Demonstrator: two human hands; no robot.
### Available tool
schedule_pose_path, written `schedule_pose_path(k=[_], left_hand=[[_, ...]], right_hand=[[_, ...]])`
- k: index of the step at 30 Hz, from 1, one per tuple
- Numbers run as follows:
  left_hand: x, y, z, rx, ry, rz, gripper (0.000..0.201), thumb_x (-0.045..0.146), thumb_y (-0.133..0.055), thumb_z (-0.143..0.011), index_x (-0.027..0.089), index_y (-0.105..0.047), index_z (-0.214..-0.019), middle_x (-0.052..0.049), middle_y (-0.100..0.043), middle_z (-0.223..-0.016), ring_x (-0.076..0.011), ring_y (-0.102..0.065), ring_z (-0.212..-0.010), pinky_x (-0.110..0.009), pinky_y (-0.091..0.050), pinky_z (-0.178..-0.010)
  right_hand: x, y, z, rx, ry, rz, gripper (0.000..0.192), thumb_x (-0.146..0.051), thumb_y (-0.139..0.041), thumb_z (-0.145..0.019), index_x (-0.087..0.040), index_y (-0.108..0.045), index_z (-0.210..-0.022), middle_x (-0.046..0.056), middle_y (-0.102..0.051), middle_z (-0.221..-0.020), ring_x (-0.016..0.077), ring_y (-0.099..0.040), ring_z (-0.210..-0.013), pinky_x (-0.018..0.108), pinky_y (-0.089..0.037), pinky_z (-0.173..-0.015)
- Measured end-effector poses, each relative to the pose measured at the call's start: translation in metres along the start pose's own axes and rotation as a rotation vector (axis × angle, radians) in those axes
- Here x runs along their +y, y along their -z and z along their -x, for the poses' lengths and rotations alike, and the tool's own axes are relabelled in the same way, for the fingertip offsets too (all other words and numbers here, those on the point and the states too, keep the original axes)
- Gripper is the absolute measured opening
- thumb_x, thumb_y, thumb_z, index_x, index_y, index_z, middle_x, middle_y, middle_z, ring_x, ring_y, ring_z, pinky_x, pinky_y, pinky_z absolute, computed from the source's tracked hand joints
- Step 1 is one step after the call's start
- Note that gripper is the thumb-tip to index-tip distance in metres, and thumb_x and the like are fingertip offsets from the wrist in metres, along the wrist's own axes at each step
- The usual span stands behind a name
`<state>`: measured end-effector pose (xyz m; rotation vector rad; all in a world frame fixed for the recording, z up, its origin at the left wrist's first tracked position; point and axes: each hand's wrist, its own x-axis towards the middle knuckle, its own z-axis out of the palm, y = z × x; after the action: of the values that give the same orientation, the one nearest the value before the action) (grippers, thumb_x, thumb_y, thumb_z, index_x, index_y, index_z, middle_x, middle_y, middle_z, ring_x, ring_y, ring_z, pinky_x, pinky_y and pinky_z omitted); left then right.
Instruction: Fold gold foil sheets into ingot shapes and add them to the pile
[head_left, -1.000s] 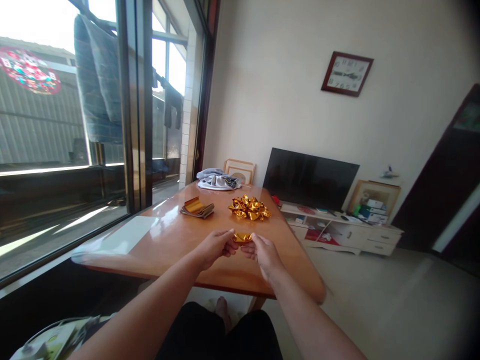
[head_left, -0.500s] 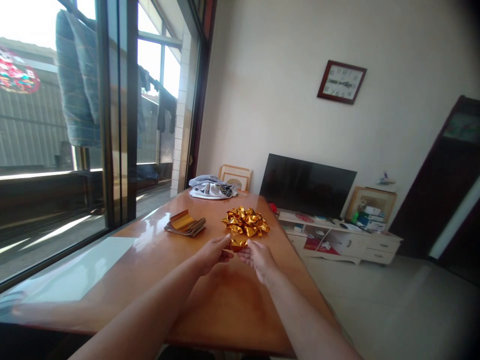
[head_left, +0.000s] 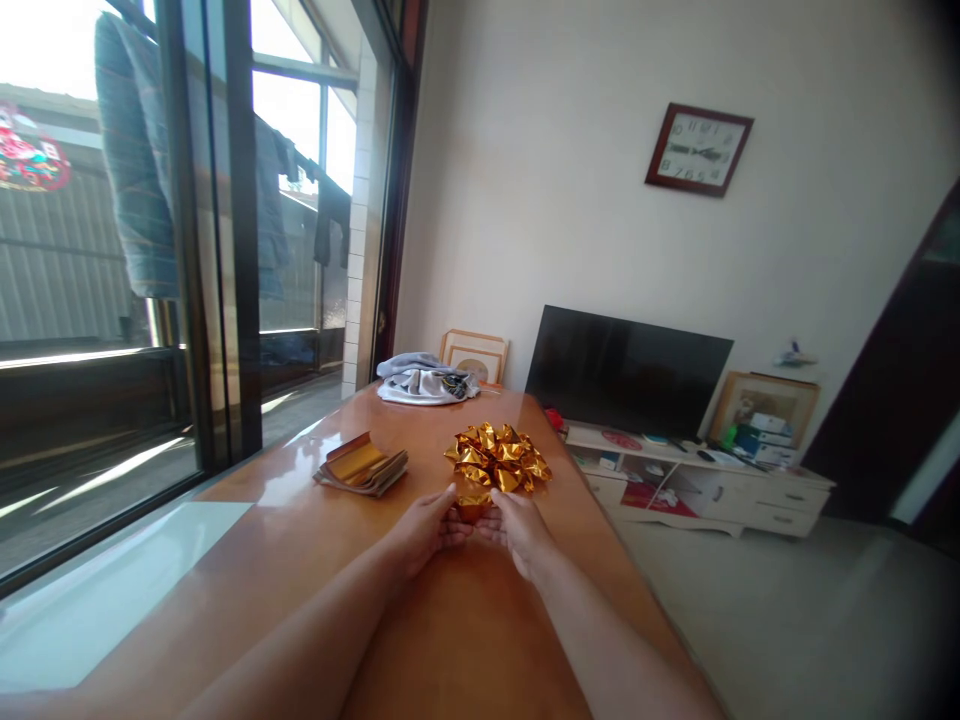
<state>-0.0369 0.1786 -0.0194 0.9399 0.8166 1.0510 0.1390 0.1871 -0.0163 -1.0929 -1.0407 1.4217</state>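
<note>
Between my two hands is a piece of folded gold foil paper [head_left: 472, 508], shaped like a small ingot. My left hand [head_left: 429, 532] is closed on its left end, thumb on top and fingers curled beneath. Its right end is pinched by my right hand [head_left: 521, 532] in much the same way. Just beyond the fingertips lies a pile of shiny folded gold paper ingots [head_left: 499, 457] on the table. To the left rests a stack of loose paper sheets [head_left: 362, 466] with gold faces, curling up at the edges.
The brown glossy table [head_left: 480, 620] runs away from me beside a window. Folded clothes [head_left: 424, 382] lie at its far end, and a pale sheet [head_left: 127, 590] at its left edge. A television [head_left: 626, 370] on a white cabinet [head_left: 712, 490] stands beyond, right.
My hands have come closer together around the gold paper, drawing it slightly down and toward me. The view has shifted a little; pile and stack remain in place on the table.
</note>
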Motion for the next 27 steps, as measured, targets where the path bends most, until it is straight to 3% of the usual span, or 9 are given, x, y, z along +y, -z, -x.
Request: schedule_pose_path(k=[8, 14, 27], left_hand=[[0.002, -0.007, 0.0, 0.077, 0.013, -0.01, 0.043, 0.058, -0.072, -0.084, 0.017, -0.063, -0.089, -0.004, -0.07, -0.079, -0.017, -0.07, -0.07, -0.029, -0.056, -0.069], [0.002, -0.008, 0.001, 0.062, 0.025, -0.04, 0.043, 0.059, -0.07, -0.085, 0.019, -0.064, -0.099, -0.007, -0.073, -0.095, -0.0168, -0.072, -0.081, -0.03, -0.057, -0.078], [0.002, -0.011, -0.001, 0.058, 0.008, -0.073, 0.039, 0.054, -0.073, -0.084, 0.018, -0.069, -0.1, -0.008, -0.074, -0.099, -0.0172, -0.069, -0.087, -0.031, -0.056, -0.087]], right_hand=[[0.012, 0.01, 0.003, 0.018, 0.038, 0.022, 0.039, -0.052, -0.068, -0.085, -0.016, -0.072, -0.096, 0.008, -0.074, -0.083, 0.0194, -0.071, -0.074, 0.029, -0.056, -0.067], [0.008, 0.009, 0.008, -0.019, 0.019, -0.001, 0.033, -0.048, -0.068, -0.083, -0.017, -0.073, -0.092, 0.008, -0.075, -0.084, 0.0187, -0.07, -0.074, 0.026, -0.054, -0.066], [0.005, 0.011, 0.008, 0.049, -0.03, -0.098, 0.024, -0.04, -0.071, -0.078, -0.019, -0.065, -0.088, 0.006, -0.075, -0.086, 0.0188, -0.07, -0.075, 0.028, -0.057, -0.068]])
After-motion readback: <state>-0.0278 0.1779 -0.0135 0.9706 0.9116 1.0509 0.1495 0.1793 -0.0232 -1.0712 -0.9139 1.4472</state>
